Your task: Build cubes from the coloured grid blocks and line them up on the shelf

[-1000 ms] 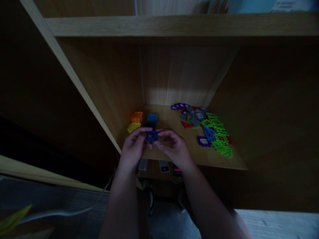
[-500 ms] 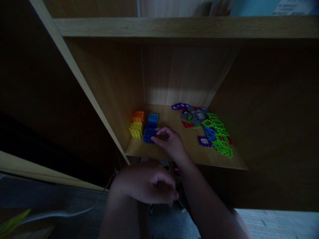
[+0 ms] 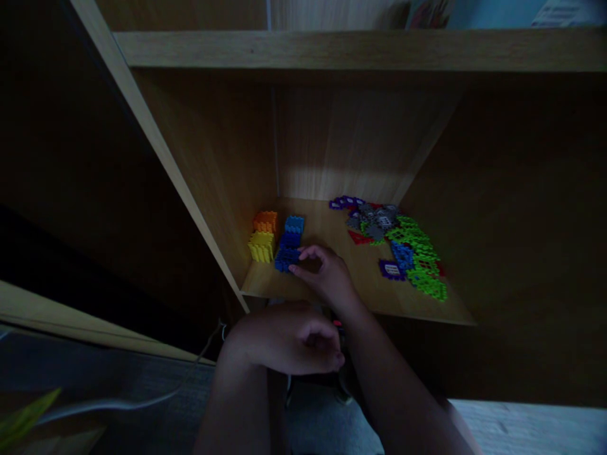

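Observation:
My right hand [image 3: 327, 275] reaches into the shelf, thumb and forefinger pinching the right end of a dark blue stack of notched building tiles [image 3: 286, 258]. Behind it stand another dark blue stack [image 3: 290, 239] and a lighter blue stack [image 3: 294, 224]. To their left sit a yellow stack [image 3: 262, 246] and an orange stack [image 3: 265, 220]. My left hand [image 3: 298, 341] hangs in front of the shelf edge, bent at the wrist, fingers curled closed. Nothing shows in it.
On the right of the shelf board [image 3: 327, 224] lies a loose heap of green tiles [image 3: 420, 246], grey tiles [image 3: 379, 218] and a purple window tile [image 3: 391, 270], with red and blue ones among them. An upper shelf edge [image 3: 332, 49] crosses above. A pale cord [image 3: 118, 404] hangs lower left.
My right hand stays at the front dark blue stack, which now shows apart from the one behind it. My left hand has shifted slightly right and up. The view has moved a little.

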{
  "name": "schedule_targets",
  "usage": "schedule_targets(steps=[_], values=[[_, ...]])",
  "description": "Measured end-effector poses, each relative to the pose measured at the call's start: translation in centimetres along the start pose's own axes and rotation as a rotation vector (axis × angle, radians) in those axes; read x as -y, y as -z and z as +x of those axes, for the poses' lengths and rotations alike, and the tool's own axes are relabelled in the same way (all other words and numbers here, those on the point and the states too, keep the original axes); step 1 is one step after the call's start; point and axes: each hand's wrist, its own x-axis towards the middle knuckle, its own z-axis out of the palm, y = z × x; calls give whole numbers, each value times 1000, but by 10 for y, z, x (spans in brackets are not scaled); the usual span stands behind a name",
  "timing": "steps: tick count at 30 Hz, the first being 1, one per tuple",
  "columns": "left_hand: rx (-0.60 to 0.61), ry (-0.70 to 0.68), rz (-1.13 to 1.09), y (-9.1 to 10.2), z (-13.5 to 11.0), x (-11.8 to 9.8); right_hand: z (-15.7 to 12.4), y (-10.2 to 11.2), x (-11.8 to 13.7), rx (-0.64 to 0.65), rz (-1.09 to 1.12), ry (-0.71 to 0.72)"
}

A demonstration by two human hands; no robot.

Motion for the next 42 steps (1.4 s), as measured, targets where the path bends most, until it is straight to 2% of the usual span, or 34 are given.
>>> schedule_targets(steps=[10,22,42], values=[[-24,12,-8,-2,-1,2,0,1,0,-1,-32,15],[26,26,-50,1,0,-1,-1,-1,-1,29,-108,-33],[44,55,-41,3,0,-5,-2,-1,0,29,-83,-10]])
